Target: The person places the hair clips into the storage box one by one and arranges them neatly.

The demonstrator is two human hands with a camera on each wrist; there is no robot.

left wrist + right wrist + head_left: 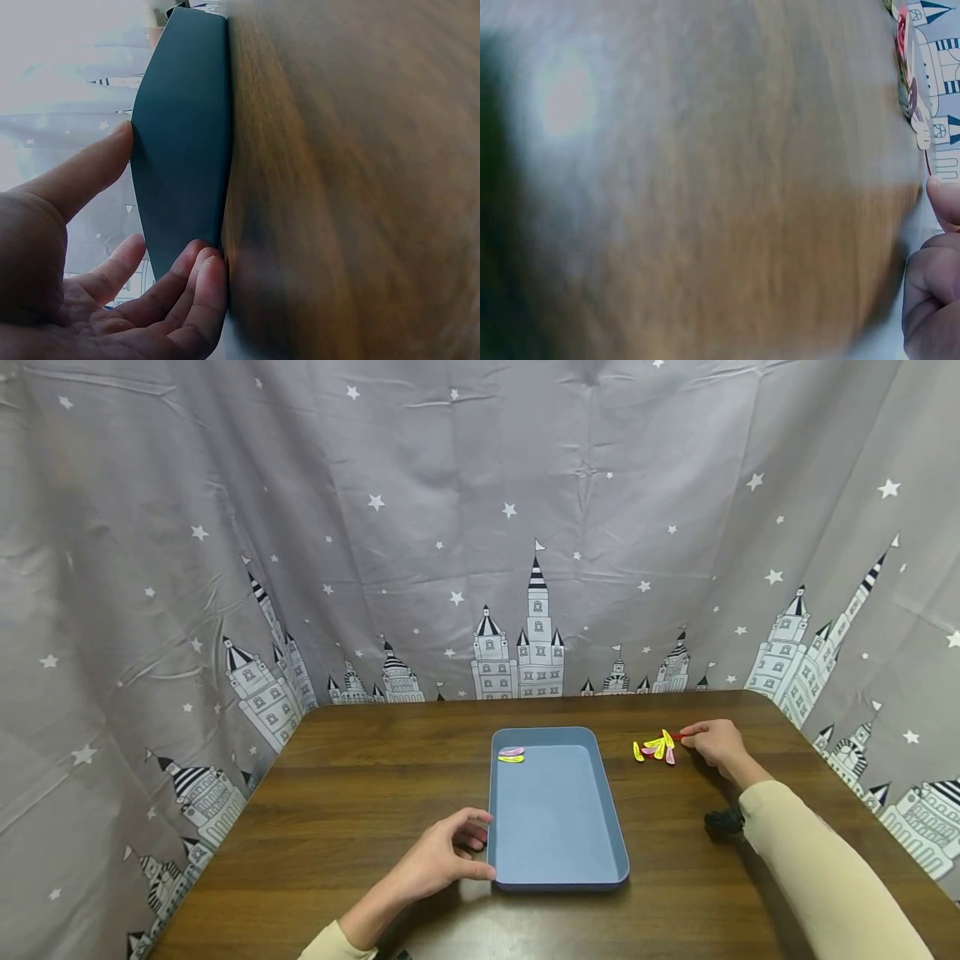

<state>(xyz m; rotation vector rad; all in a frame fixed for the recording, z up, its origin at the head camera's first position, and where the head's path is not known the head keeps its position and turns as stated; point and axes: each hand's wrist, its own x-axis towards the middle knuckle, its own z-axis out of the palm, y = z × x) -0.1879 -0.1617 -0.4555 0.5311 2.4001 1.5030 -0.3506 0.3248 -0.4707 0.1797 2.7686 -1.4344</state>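
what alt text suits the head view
A person's right hand pinches a red clip at the edge of a clip pile on a wooden table; the left hand touches a blue tray holding pink and yellow clips.

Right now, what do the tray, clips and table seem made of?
The tray looks like matte plastic: even color, rounded corners. The clips, slim and brightly colored, could be painted metal or plastic. The table suggests satin wood or laminate: streaked grain, soft glare.

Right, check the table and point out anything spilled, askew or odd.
Nothing looks spilled. Only the pile of clips right of the tray looks untidy: they overlap at mixed angles, whereas the pair inside lies neatly side by side.
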